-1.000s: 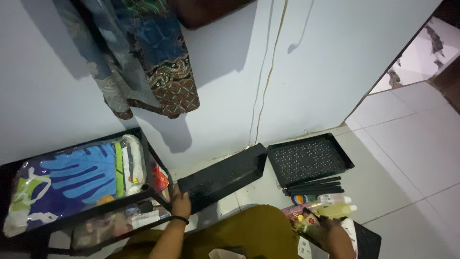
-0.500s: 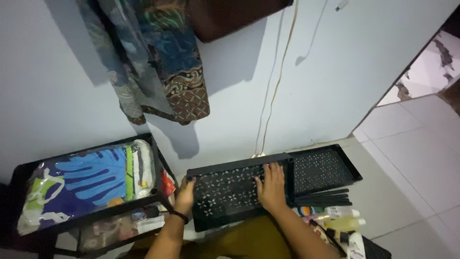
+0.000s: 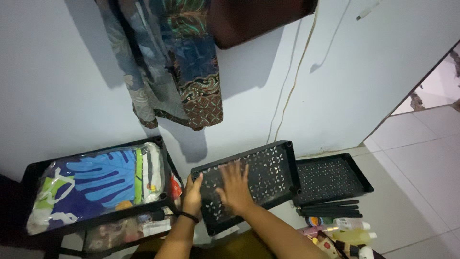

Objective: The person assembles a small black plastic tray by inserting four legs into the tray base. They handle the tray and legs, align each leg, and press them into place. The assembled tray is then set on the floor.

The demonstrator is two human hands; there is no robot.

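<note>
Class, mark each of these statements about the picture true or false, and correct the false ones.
1. The right hand lies flat on a black perforated tray. True.
2. The left hand grips that tray's left edge. True.
3. A second black tray hangs on the wall. False: it rests on the floor to the right.
4. Patterned cloth hangs on the wall above. True.
5. The black rack on the left holds only bottles. False: a clear bag with blue-patterned fabric lies on it.
</note>
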